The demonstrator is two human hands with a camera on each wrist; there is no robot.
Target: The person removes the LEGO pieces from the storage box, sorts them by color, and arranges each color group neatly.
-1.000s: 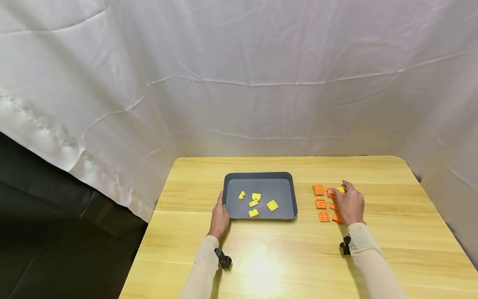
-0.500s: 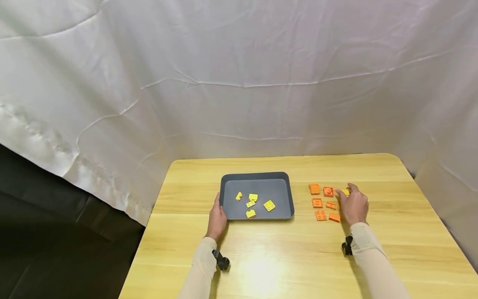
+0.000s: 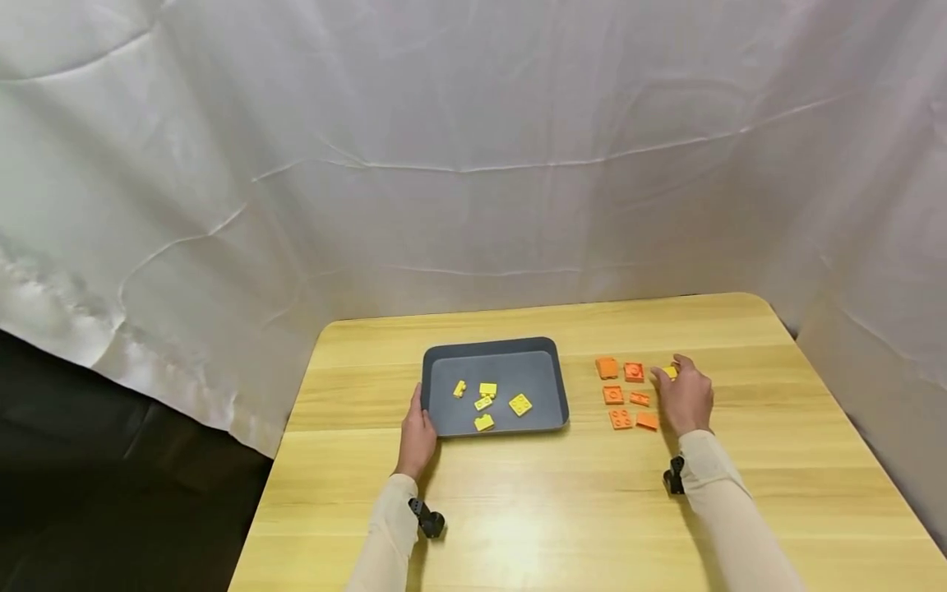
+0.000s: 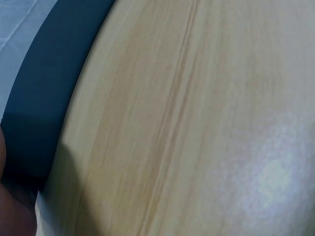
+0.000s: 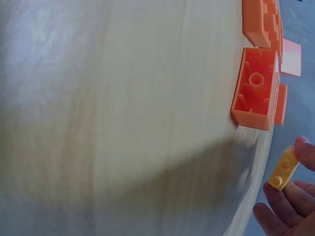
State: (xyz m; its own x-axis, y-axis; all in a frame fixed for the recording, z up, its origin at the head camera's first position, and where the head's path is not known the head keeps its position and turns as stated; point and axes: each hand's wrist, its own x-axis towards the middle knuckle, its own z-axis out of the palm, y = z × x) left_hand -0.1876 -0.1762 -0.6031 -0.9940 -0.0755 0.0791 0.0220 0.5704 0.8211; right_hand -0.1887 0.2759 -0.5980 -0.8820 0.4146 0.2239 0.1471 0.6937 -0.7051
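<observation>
1. Head view first: a dark grey rectangular plastic tray [image 3: 436, 353] sits on the pale wooden table [image 3: 562, 501], and inside it lie five small yellow toy bricks [image 3: 488, 402], loosely scattered across the floor of the tray.
2. Right of the tray, six orange toy bricks [image 3: 625, 393] sit on the bare table in a rough grid of two columns.
3. Now the left hand [image 3: 417, 436]: it rests against the tray's near left corner, thumb along the left wall; the fingers lie straight and relaxed, not wrapped round the rim as far as I can see.
4. The left wrist view gives only the tray's dark edge and table grain, so nothing finer on those fingers.
5. Over to the right hand [image 3: 685, 396], just beside the orange group: fingers curled, tips together.
6. The right wrist view settles it: a small yellow studded brick [image 5: 283, 168] is pinched between fingertips [image 5: 306, 151], lifted clear of the table, with an upturned hollow orange brick [image 5: 255, 87] nearby.
</observation>
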